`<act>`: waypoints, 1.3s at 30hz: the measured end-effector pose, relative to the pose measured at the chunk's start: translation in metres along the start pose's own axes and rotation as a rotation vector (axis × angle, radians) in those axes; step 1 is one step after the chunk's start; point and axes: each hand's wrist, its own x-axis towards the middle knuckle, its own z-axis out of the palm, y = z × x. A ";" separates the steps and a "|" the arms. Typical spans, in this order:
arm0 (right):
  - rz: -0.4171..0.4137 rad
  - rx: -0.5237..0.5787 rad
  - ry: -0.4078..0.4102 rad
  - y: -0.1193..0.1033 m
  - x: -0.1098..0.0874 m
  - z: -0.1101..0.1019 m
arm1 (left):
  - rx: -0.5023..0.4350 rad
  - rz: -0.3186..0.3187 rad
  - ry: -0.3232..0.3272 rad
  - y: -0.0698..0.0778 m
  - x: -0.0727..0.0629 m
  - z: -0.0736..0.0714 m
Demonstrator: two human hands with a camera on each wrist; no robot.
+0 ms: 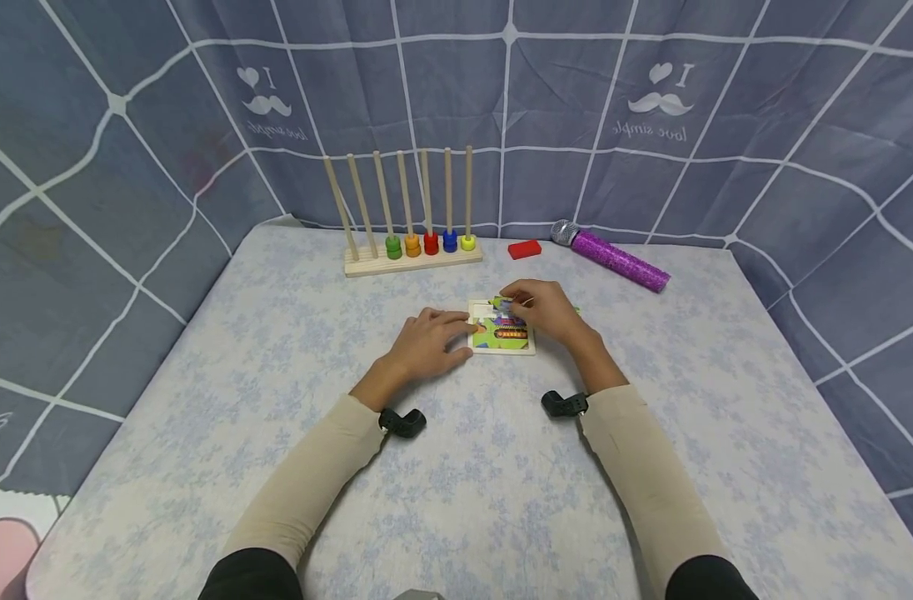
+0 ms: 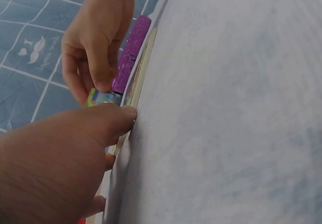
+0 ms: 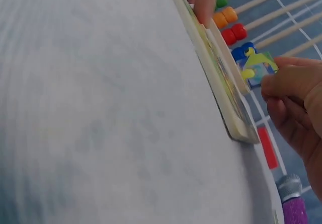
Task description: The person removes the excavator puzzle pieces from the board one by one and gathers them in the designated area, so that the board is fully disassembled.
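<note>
A small jigsaw puzzle board (image 1: 505,352) with a pale wooden rim lies on the table, its picture partly filled with bright green, orange and blue pieces. My left hand (image 1: 426,343) rests at its left side, the fingers reaching over the rim. In the left wrist view the thumb (image 2: 126,114) lies along the board's edge. Above the board's upper part, my right hand (image 1: 544,310) pinches a puzzle piece (image 3: 259,69) between thumb and fingers. That piece is green, yellow and blue and appears tilted, raised over the board in the right wrist view.
Behind the board stands a wooden peg rack (image 1: 415,264) with coloured beads on several of its rods. A red block (image 1: 525,249) and a purple glittery microphone (image 1: 614,257) lie at the back right. A grey patterned curtain (image 1: 561,100) hangs behind the table.
</note>
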 end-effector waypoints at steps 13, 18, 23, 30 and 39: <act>0.297 0.066 0.144 0.055 -0.059 -0.078 | -0.013 0.005 0.022 -0.003 0.000 0.002; 0.413 0.016 0.102 0.071 -0.075 -0.091 | -0.019 0.006 0.025 -0.005 0.001 0.003; 0.425 -0.035 0.097 0.079 -0.078 -0.089 | -0.027 0.007 0.015 -0.003 0.001 0.003; 0.333 -0.156 0.119 0.079 -0.077 -0.085 | -0.028 0.006 0.003 -0.002 0.001 0.004; 0.341 -0.206 0.135 0.078 -0.076 -0.080 | -0.025 -0.002 0.003 -0.003 0.001 0.003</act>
